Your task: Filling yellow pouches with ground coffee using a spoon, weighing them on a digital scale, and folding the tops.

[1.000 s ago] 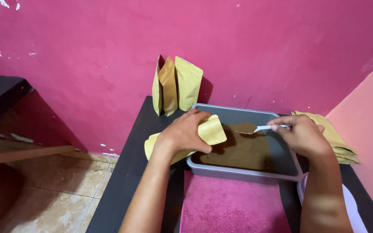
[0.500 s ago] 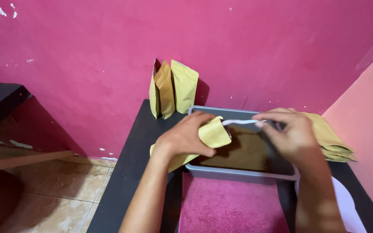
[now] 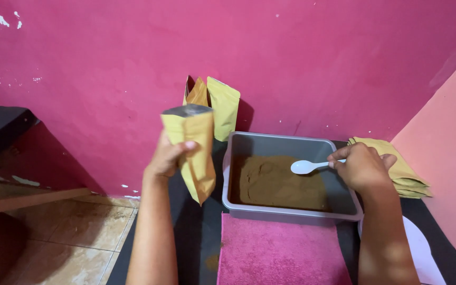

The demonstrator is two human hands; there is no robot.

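Nearest to the camera, at 6 o'clock, a pink mat (image 3: 283,250) lies on the dark table (image 3: 196,237), and a white round object (image 3: 423,253) shows at 5 o'clock, partly behind the right forearm.

The left hand (image 3: 167,155) is raised at about 9 o'clock from the tray. Its fingers are closed around a yellow-brown paper pouch (image 3: 193,153), with the thumb across the front face. The pouch is held upright and a little tilted; its top is open and a silver lining shows inside. It hangs in the air, just beside the left wall of the tray and not touching it.

The right hand (image 3: 362,166) is at 3 o'clock. It pinches the handle of a white plastic spoon (image 3: 307,167) between thumb and fingers, the other fingers curled in. The bowl of the spoon points toward 9 o'clock and is above the brown powder (image 3: 275,184); whether it touches the powder is not clear.

The powder fills the floor of a grey rectangular tray (image 3: 286,215), which stands on the table just behind the mat.

Farther, at 2 o'clock, a stack of flat pouches (image 3: 405,177) lies beside the tray, partly hidden by the right hand. At 12 o'clock, standing pouches (image 3: 220,105) lean against the pink wall (image 3: 291,63).
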